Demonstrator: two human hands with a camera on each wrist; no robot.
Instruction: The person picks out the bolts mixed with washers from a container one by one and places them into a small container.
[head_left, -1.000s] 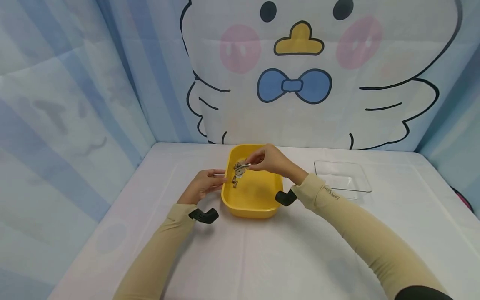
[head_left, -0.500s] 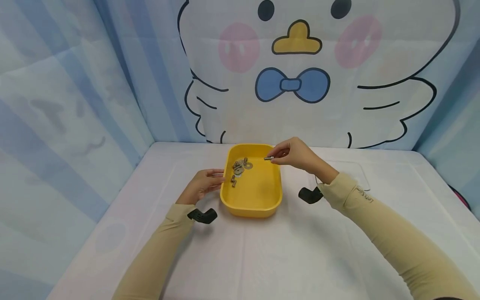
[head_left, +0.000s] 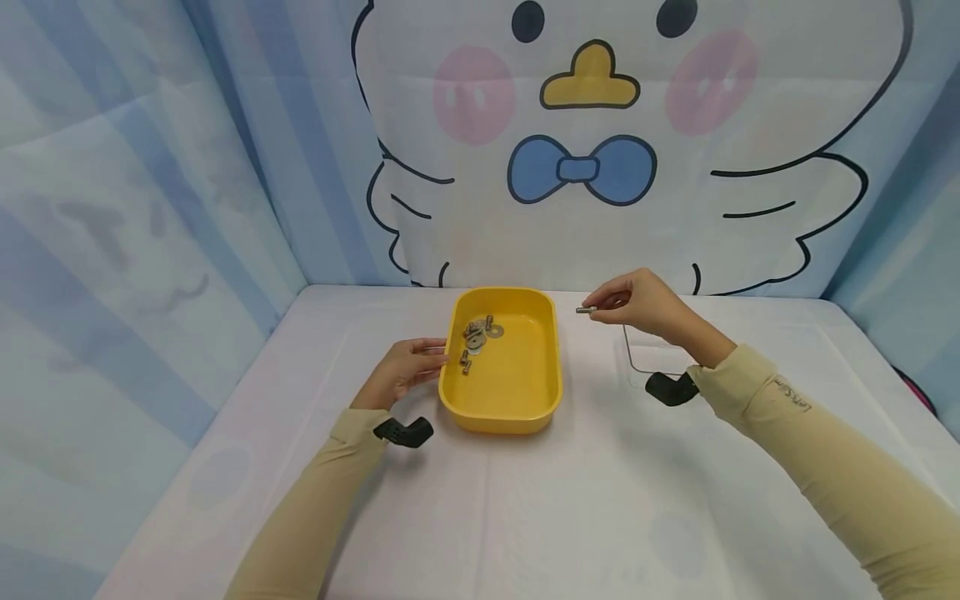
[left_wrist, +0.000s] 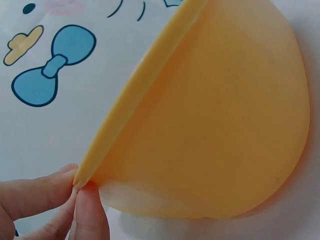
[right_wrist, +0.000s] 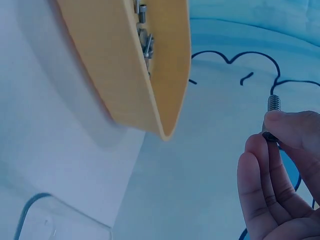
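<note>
A yellow plastic tray (head_left: pixel 500 400) sits on the table with its left rim between the thumb and fingers of my left hand (head_left: pixel 405 367); the left wrist view shows that pinch at the rim (left_wrist: pixel 125 95). To the right of the tray, my right hand (head_left: pixel 645 304) holds a small metal bolt (right_wrist: pixel 273 103) by thumb and fingertips, its threaded end sticking out. Inside the tray, along its left side, lie several more bolts (head_left: pixel 466 363) and flat washers (head_left: pixel 495 332), partly heaped together.
A clear plastic box (head_left: pixel 637 358) stands on the white table right of the tray, partly hidden behind my right hand and wrist. A cartoon-printed cloth (head_left: pixel 585 242) rises behind the table's back edge.
My right hand has come up out of the tray with a bolt and moved right, past the rim, toward the clear box. The left hand stays at the tray's left rim.
</note>
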